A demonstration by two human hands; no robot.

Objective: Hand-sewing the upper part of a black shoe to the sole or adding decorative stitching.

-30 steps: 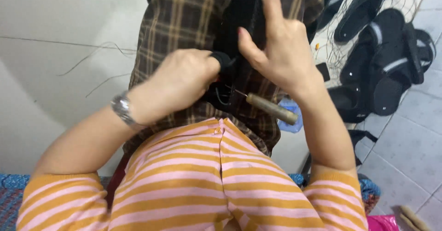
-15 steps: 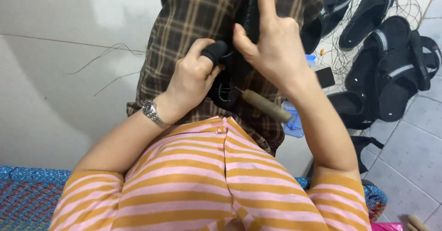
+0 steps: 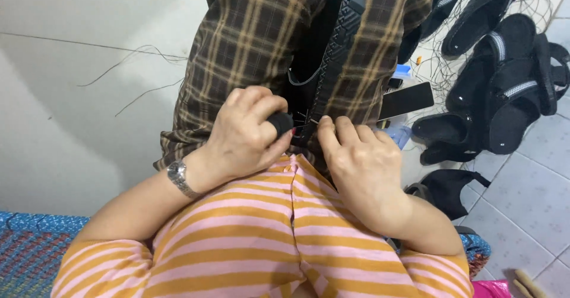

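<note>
A black sandal (image 3: 339, 42) stands upright between my knees, against the brown plaid cloth (image 3: 249, 42) over my lap. My left hand (image 3: 246, 133), with a wristwatch (image 3: 178, 178) on it, is closed on a black part of the sandal's lower end. My right hand (image 3: 363, 162) sits just right of it, its fingertips pinched on a thin metal needle tip (image 3: 312, 121) at the sandal's edge. Whatever lies behind the right hand is hidden. My orange and pink striped shirt (image 3: 285, 238) fills the foreground.
Several finished black sandals (image 3: 513, 78) lie in a pile on the tiled floor at the right. A dark phone (image 3: 407, 100) rests beside the plaid cloth. Loose threads (image 3: 139, 90) trail over the pale floor at left. A blue woven mat (image 3: 24, 244) shows at bottom left.
My right hand has dropped from a raised, spread pose to a pinch at the sandal's edge; the wooden tool handle is out of sight. My left hand stays on the sandal.
</note>
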